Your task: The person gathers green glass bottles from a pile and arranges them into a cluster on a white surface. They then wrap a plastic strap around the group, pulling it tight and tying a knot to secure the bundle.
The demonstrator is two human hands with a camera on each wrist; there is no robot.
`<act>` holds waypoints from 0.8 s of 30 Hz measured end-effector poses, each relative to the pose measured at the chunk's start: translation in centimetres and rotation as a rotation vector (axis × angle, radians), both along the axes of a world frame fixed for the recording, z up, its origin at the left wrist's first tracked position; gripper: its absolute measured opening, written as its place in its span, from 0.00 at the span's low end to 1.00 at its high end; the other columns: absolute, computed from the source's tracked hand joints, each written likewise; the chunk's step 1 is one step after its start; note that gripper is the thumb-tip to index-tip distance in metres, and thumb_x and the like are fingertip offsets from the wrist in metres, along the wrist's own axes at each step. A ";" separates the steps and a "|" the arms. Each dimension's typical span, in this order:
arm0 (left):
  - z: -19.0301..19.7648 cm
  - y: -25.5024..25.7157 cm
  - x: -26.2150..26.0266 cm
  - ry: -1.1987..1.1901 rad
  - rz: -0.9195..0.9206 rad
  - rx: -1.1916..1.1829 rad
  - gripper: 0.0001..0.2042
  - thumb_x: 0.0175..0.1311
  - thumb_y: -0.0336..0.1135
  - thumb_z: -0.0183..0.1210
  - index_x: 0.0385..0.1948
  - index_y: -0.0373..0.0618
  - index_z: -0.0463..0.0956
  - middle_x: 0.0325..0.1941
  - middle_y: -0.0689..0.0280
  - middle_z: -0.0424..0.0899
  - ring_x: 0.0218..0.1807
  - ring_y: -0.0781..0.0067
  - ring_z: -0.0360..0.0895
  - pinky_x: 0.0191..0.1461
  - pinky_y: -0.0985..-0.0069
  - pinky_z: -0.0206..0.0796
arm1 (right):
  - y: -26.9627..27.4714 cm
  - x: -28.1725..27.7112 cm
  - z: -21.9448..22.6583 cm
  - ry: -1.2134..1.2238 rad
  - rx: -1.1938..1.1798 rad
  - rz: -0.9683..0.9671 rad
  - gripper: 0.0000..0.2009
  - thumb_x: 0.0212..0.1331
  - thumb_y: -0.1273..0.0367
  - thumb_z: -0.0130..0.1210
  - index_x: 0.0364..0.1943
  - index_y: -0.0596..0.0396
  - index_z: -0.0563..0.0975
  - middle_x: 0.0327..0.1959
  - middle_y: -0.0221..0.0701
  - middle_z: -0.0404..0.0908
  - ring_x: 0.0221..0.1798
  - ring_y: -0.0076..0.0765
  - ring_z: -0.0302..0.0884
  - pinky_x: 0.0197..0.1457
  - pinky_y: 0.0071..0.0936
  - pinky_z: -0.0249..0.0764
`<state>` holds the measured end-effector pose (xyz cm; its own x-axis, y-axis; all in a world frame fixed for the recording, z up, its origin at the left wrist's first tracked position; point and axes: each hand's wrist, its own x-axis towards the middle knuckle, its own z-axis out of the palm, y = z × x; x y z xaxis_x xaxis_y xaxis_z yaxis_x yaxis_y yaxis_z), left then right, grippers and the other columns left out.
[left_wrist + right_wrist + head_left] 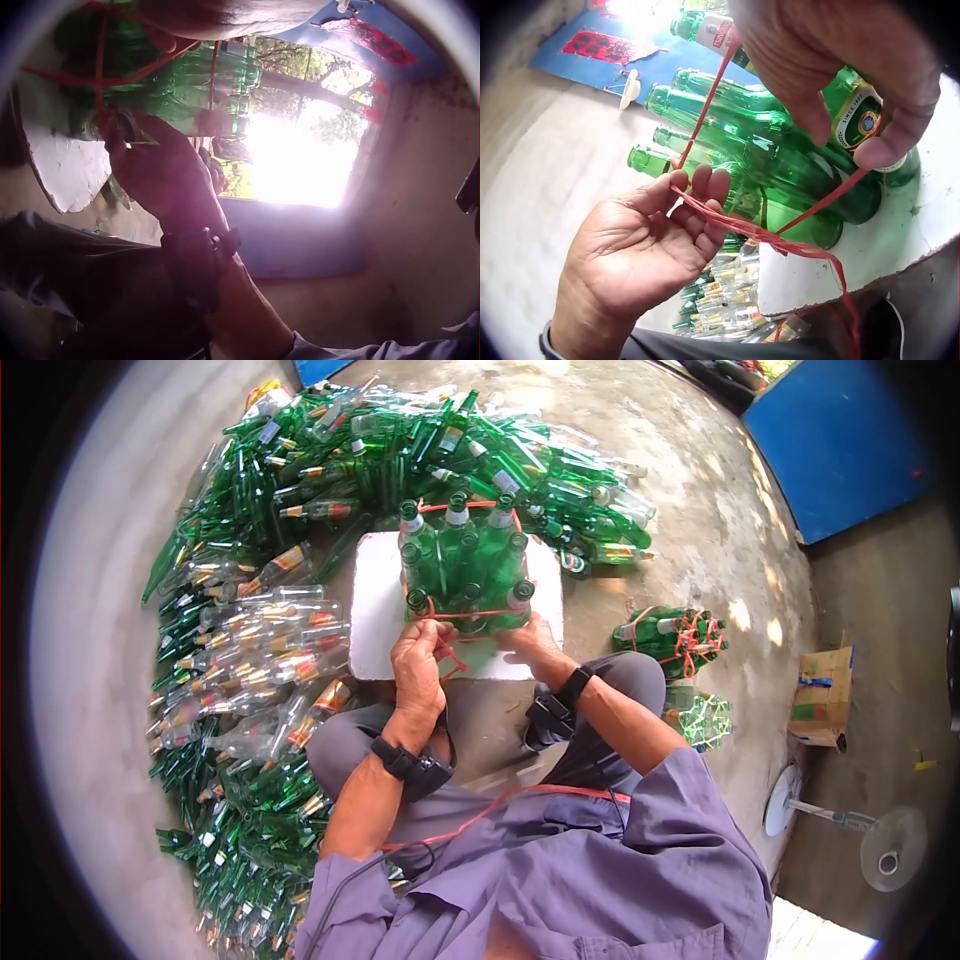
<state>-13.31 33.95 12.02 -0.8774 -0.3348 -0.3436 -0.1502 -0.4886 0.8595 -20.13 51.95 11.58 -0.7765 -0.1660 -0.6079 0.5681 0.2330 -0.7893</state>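
Note:
A cluster of green glass bottles (465, 565) stands upright on a white block (375, 610), with red plastic string (468, 615) drawn around it. At the near left corner, my left hand (418, 660) pinches several gathered strands of the string (742, 229) between thumb and fingertips. My right hand (530, 643) is at the near right side, close against the bottles. Its thumb and finger pinch the string low beside a labelled bottle (859, 116). Loose string ends hang below the left hand (641, 251).
Heaped green bottles (420, 445) and rows of clear bottles (275, 650) lie around the far and left sides. To the right are a tied bottle bundle (670, 638), a paler bundle (700, 717), a cardboard box (820, 695) and a fan (888, 850).

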 end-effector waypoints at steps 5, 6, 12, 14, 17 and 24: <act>0.0 0.1 0.2 0.004 0.013 -0.095 0.08 0.73 0.34 0.50 0.34 0.46 0.78 0.35 0.69 0.83 0.37 0.77 0.79 0.41 0.79 0.69 | 0.9 0.0 -2.2 0.071 -0.035 0.058 0.12 0.52 0.74 0.63 0.41 0.59 0.77 0.31 0.31 0.81 0.34 0.28 0.81 0.32 0.28 0.81; 0.0 0.2 0.1 0.005 0.016 -0.099 0.08 0.73 0.33 0.50 0.34 0.46 0.78 0.35 0.69 0.83 0.37 0.77 0.79 0.42 0.79 0.68 | 1.0 0.1 -1.6 0.070 -0.038 0.066 0.12 0.52 0.74 0.63 0.41 0.59 0.77 0.31 0.31 0.81 0.34 0.28 0.81 0.32 0.28 0.81; 0.7 0.3 0.3 0.003 0.020 -0.057 0.08 0.73 0.34 0.50 0.34 0.46 0.78 0.34 0.69 0.83 0.38 0.76 0.79 0.43 0.78 0.69 | 4.4 -0.2 -0.3 0.027 -0.089 0.032 0.31 0.54 0.71 0.63 0.65 0.57 0.67 0.60 0.43 0.71 0.47 0.37 0.82 0.41 0.30 0.81; 0.5 0.2 0.3 -0.008 0.024 -0.057 0.09 0.73 0.34 0.50 0.34 0.46 0.78 0.34 0.68 0.83 0.38 0.76 0.79 0.43 0.78 0.70 | 5.4 -1.1 0.4 -0.033 -0.079 0.069 0.33 0.57 0.69 0.61 0.67 0.62 0.63 0.63 0.44 0.70 0.48 0.37 0.83 0.41 0.29 0.80; 0.7 0.5 0.3 -0.018 0.033 -0.040 0.09 0.73 0.34 0.50 0.34 0.45 0.78 0.34 0.68 0.83 0.37 0.76 0.79 0.43 0.78 0.70 | 6.4 -2.8 2.5 0.096 -0.066 0.016 0.25 0.61 0.68 0.57 0.60 0.68 0.69 0.50 0.40 0.80 0.40 0.31 0.85 0.33 0.24 0.77; 2.1 0.8 0.2 -0.033 0.038 0.011 0.09 0.73 0.35 0.51 0.33 0.45 0.79 0.33 0.68 0.83 0.35 0.79 0.77 0.42 0.79 0.69 | 5.4 -7.6 9.7 0.559 0.174 0.167 0.19 0.59 0.67 0.56 0.51 0.69 0.77 0.38 0.39 0.86 0.34 0.28 0.86 0.33 0.23 0.77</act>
